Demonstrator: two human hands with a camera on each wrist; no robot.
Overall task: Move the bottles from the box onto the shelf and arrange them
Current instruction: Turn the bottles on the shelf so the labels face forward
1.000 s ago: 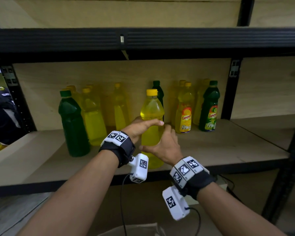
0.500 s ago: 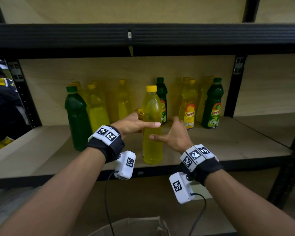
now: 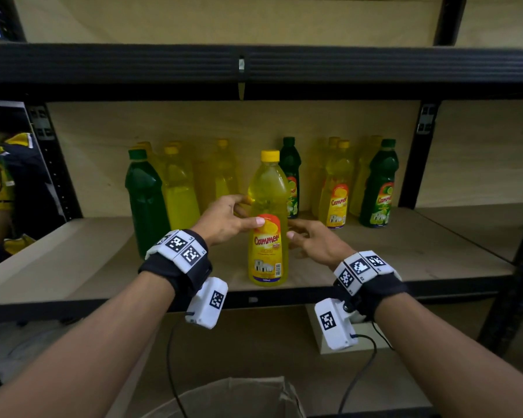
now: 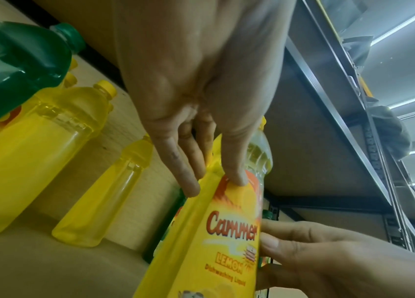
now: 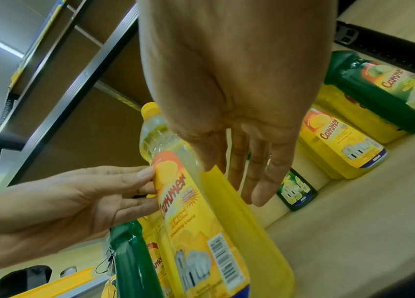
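A yellow Cammer bottle (image 3: 266, 224) stands upright near the front edge of the wooden shelf (image 3: 405, 254), with its label facing me. My left hand (image 3: 242, 212) holds its left side: the thumb presses on the label and the fingers reach behind it, which shows close up in the left wrist view (image 4: 214, 181). My right hand (image 3: 296, 233) is at the bottle's right side with straight fingers, its thumb tip touching the label edge (image 5: 232, 181). The open cardboard box (image 3: 233, 396) is below me; I cannot see inside it.
Behind it, green and yellow bottles line the shelf's back: a green bottle (image 3: 145, 200) at left, a labelled yellow bottle (image 3: 335, 194) and another green bottle (image 3: 378, 188) at right. A black upper beam (image 3: 254, 64) hangs overhead. A person in yellow and black (image 3: 0, 182) is at far left.
The yellow bottle has turned so that its label now faces me. My left thumb has come onto the label, and my right hand has closed in on the bottle's right side.
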